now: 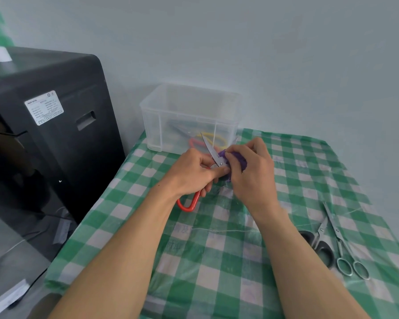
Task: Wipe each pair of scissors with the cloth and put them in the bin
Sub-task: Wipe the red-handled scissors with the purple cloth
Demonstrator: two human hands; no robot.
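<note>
Just in front of the bin (189,116), my left hand (191,172) is curled round the red-handled scissors (210,148) by the pivot, which I reckon is the safest stiff spot, while my right hand (251,173) pinches the soft purple cloth (240,158) against the slick, pointy blade.

Green-and-white checked tablecloth (217,261), purple cloth (238,158), red-handled scissors (189,203), clear bin (189,107), black cabinet (55,134).
</note>
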